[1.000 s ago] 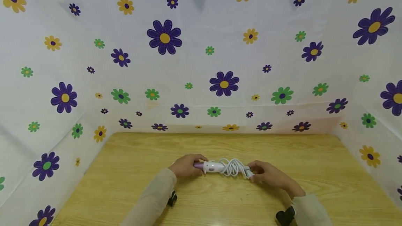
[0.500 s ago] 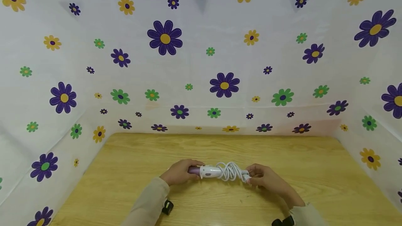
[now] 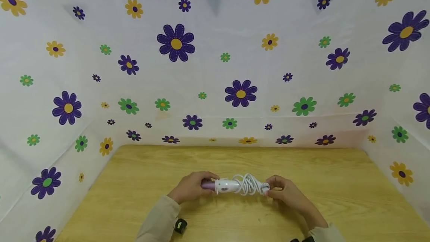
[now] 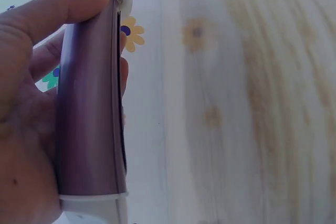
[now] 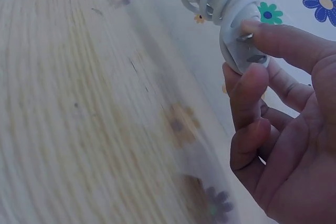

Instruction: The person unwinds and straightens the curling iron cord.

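While it is held from both sides, the iron [image 3: 226, 186]: what looks like a hair iron, stretched crosswise between the person's left hand [image 3: 193, 186] and right hand [image 3: 285, 192], over the middle of the wooden counter [image 3: 221, 219]; whether it touches the wood, I cannot tell.

Colours: mauve on the left, then a glossy white part with a small button on the side facing the person.

Left grip: closed around the mauve part; seen from the left wrist, the thumb [image 4: 79, 6] crosses the near face up to the white collar, and fingertips show past the far edge.

Cord [image 3: 248, 184]: white, wound in loose loops against the white end.

Right grip: nearly closed, pinching what looks like the plug [image 5: 244, 51] at the outer end of the loops; the lower fingers bend in toward the palm.

Sleeves [image 3: 158, 219]: pale beige, coming in from the bottom edge, a black device [image 3: 180, 226] at the left wrist and another, partly cut off, at the right.

Backdrop [image 3: 206, 72]: white sheeting behind and beside the counter, printed with purple, yellow and green flowers.
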A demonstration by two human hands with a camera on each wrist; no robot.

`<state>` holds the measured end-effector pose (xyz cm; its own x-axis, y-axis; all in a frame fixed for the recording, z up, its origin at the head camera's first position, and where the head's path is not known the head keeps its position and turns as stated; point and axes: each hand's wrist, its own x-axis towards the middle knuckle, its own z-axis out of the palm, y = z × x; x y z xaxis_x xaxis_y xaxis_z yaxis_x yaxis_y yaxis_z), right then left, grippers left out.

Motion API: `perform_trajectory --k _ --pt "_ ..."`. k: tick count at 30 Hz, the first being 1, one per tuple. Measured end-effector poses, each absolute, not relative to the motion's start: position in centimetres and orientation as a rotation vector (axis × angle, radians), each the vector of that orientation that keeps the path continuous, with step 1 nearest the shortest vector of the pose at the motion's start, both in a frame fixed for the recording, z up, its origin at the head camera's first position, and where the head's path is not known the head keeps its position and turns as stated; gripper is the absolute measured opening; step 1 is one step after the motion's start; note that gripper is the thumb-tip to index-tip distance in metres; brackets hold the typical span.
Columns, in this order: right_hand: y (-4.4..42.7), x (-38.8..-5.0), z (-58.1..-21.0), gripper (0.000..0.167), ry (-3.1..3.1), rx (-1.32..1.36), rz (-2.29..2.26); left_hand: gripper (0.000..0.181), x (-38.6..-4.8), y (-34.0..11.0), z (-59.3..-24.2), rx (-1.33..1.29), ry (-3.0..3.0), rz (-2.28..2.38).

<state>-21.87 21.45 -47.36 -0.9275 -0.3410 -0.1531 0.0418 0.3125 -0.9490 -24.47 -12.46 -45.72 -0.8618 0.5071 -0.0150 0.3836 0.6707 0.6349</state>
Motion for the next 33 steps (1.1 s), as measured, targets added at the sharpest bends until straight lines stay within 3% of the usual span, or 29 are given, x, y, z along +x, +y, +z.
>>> perform_trajectory --k 23,33 --pt "20.0 -21.5 -47.8 0.032 2.215 -0.22 -1.742 0.042 -23.7 -13.0 -45.0 0.824 2.82 0.858" --pt "19.0 -21.5 -48.4 0.039 2.281 -0.131 -1.784 0.045 -24.1 -12.9 -45.5 0.824 2.788 0.889"
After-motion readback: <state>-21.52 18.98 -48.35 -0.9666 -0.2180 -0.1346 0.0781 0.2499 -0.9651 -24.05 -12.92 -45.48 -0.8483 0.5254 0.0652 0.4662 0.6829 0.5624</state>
